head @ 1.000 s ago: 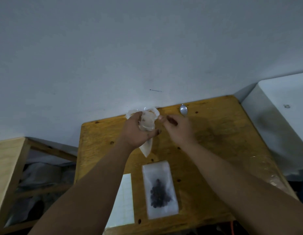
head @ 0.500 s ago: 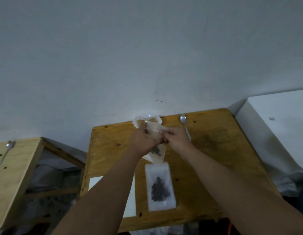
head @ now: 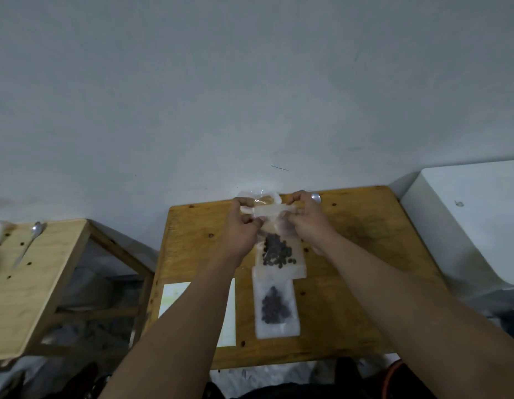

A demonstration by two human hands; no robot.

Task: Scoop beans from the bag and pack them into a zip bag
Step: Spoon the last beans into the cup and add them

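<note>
Both hands hold a clear zip bag point(head: 281, 254) upright above the wooden table point(head: 350, 254); dark beans sit in its lower part. My left hand point(head: 241, 228) pinches the left end of the bag's top strip, and my right hand point(head: 306, 220) pinches the right end. A second zip bag point(head: 276, 309) with dark beans lies flat on the table just below the held one. Behind my hands, the crumpled clear bean bag point(head: 258, 195) rests by the table's far edge. A metal spoon point(head: 316, 196) peeks out past my right hand.
A white sheet point(head: 175, 295) lies on the table under my left forearm. A lower wooden table point(head: 42, 277) at left carries another spoon point(head: 31, 240). A white box-like object point(head: 474, 220) stands at right. A grey wall runs behind.
My right hand joined the left on the zip bag, and both spread to the ends of its top strip. The bag now hangs flatter, beans visible. The camera view tilted.
</note>
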